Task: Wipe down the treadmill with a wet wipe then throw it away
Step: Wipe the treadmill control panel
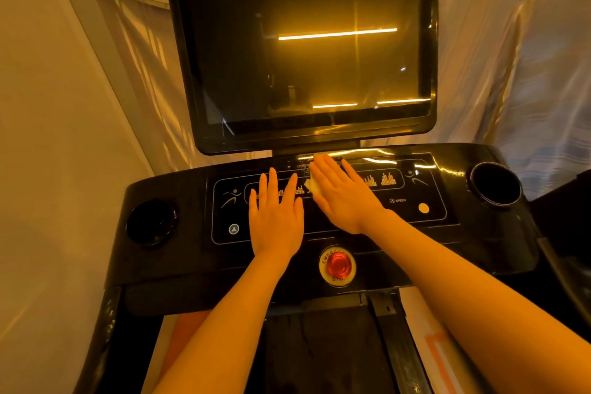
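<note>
One treadmill (166, 253) is filling the view, its black console spanning left to right. A large dark screen (303, 51) is standing upright at the far side, reflecting strips of light. Two round cup holders are sitting in the console, one at the left (151, 223), one at the right (495, 182). The printed control panel (415, 217) is lying between them. A red emergency stop button (338, 264) is sitting on the near edge, at centre. The left hand (275, 217) is resting flat on the panel, fingers straight and spread, grasping nothing. The right hand (342, 195) is lying flat just right of it, fingers extended toward the screen base, pressing a wet wipe (312, 186) against the panel. Only a small pale corner of the wipe is showing, at the hand's left edge.
</note>
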`<control>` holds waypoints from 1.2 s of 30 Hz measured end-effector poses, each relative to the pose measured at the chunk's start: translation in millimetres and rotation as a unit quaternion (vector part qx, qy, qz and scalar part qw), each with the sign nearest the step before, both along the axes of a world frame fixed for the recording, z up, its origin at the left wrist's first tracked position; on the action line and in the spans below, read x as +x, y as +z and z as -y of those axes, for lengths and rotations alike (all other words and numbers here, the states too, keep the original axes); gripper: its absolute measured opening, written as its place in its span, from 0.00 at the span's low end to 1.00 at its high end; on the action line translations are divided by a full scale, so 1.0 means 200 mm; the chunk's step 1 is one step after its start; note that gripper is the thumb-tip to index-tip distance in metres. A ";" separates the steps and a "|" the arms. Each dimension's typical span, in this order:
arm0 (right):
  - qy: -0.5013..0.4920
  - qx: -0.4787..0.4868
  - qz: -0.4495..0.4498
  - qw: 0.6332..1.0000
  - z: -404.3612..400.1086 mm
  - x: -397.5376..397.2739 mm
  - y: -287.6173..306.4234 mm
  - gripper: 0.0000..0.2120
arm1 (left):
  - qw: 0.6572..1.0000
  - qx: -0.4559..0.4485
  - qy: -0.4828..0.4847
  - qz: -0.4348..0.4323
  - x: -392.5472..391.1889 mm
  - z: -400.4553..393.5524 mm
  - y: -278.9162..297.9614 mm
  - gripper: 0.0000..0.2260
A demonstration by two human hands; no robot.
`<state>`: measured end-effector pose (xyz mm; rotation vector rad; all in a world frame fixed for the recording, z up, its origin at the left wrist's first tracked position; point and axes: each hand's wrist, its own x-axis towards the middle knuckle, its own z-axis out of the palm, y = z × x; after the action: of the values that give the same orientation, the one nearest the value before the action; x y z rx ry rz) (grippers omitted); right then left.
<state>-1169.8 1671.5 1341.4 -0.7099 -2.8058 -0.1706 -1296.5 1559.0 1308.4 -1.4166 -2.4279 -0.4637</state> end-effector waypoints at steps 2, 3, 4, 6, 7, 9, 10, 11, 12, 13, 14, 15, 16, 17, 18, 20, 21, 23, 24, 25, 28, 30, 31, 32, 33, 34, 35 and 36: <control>0.013 0.003 0.003 1.000 -0.01 0.03 -0.02 0.32 | 1.000 0.001 0.003 -0.003 -0.01 -0.01 0.00 0.23; 0.024 0.006 0.006 1.000 -0.01 0.05 -0.03 0.32 | 1.000 0.004 0.003 -0.003 -0.01 -0.01 0.00 0.23; 0.039 0.011 0.011 0.999 -0.02 0.07 -0.05 0.33 | 1.000 0.008 0.003 -0.003 -0.01 -0.01 0.00 0.23; 0.072 0.026 0.022 0.997 -0.02 0.13 -0.08 0.33 | 1.000 0.013 0.002 -0.004 -0.01 -0.01 -0.01 0.23; 0.087 0.031 0.028 0.995 -0.01 0.15 -0.09 0.32 | 1.000 0.015 0.001 -0.004 -0.01 -0.01 -0.01 0.23; 0.109 0.036 0.034 0.993 0.01 0.21 -0.12 0.30 | 1.000 0.021 0.002 0.001 -0.01 0.00 -0.01 0.23; 0.119 0.035 0.034 0.992 0.02 0.23 -0.13 0.30 | 1.000 0.024 0.002 0.002 0.00 0.00 -0.01 0.23; 0.126 0.031 0.034 0.991 0.04 0.26 -0.14 0.30 | 1.000 0.026 0.001 0.002 0.00 0.00 -0.01 0.23; 0.132 0.024 0.033 0.990 0.05 0.28 -0.15 0.30 | 1.000 0.028 0.000 0.003 0.00 0.00 0.00 0.23; 0.134 0.016 0.029 0.990 0.07 0.30 -0.16 0.30 | 1.000 0.029 0.000 0.004 0.00 0.00 0.00 0.23; 0.132 0.008 0.026 0.991 0.08 0.32 -0.17 0.30 | 1.000 0.030 0.000 0.006 0.00 0.00 0.00 0.23; 0.126 0.003 0.021 0.992 0.09 0.33 -0.18 0.30 | 1.000 0.031 0.001 0.007 0.00 0.00 -0.01 0.23; 0.118 0.001 0.017 0.993 0.10 0.33 -0.19 0.30 | 0.999 0.032 0.001 0.008 0.00 0.00 -0.01 0.23; 0.107 0.002 0.014 0.994 0.10 0.34 -0.20 0.30 | 0.999 0.035 0.000 0.009 0.00 0.00 -0.01 0.23; 0.094 0.003 0.012 0.996 0.10 0.33 -0.20 0.30 | 0.999 0.038 -0.001 0.009 0.00 0.00 -0.01 0.23; 0.066 0.011 0.012 0.998 0.09 0.32 -0.20 0.31 | 0.999 0.045 -0.003 0.009 0.00 0.00 -0.01 0.22; 0.051 0.016 0.010 0.998 0.08 0.31 -0.19 0.32 | 0.999 0.047 -0.003 0.008 0.00 0.00 -0.01 0.22; 0.025 0.018 0.005 0.999 0.05 0.29 -0.17 0.33 | 0.999 0.044 -0.002 0.007 0.00 0.00 -0.01 0.22; 0.015 0.015 0.001 1.000 0.03 0.28 -0.16 0.34 | 0.999 0.044 -0.002 0.006 0.00 0.00 -0.01 0.22; 0.007 0.012 -0.004 1.000 0.01 0.27 -0.15 0.35 | 0.999 0.046 -0.003 0.005 0.00 0.00 -0.01 0.22; -0.005 -0.002 -0.014 1.000 -0.04 0.23 -0.11 0.35 | 0.999 0.049 -0.004 0.010 0.00 0.00 -0.01 0.22; -0.011 -0.014 -0.016 1.000 -0.08 0.21 -0.07 0.34 | 0.999 0.048 -0.005 0.013 -0.01 0.00 -0.01 0.22; -0.015 -0.016 -0.016 1.000 -0.09 0.19 -0.06 0.34 | 0.999 0.048 -0.005 0.012 -0.01 0.00 -0.01 0.22; -0.021 -0.017 -0.016 1.000 -0.10 0.18 -0.04 0.33 | 0.999 0.048 -0.004 0.010 -0.01 0.00 -0.01 0.22; -0.026 -0.019 -0.018 0.999 -0.11 0.17 -0.03 0.31 | 0.999 0.048 -0.002 0.011 -0.01 0.00 -0.01 0.22; -0.033 -0.023 -0.021 0.999 -0.11 0.16 -0.02 0.31 | 0.999 0.046 -0.001 0.012 -0.01 0.00 -0.01 0.22; -0.041 -0.027 -0.025 0.998 -0.12 0.15 -0.02 0.30 | 0.999 0.044 0.000 0.012 -0.01 0.00 -0.01 0.22; -0.047 -0.028 -0.028 0.998 -0.12 0.14 -0.02 0.31 | 0.999 0.043 0.000 0.012 -0.01 0.00 -0.01 0.22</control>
<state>-1142.2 1695.3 1337.8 -0.8469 -2.7349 -0.0877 -1297.8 1559.6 1305.9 -1.3819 -2.3958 -0.5812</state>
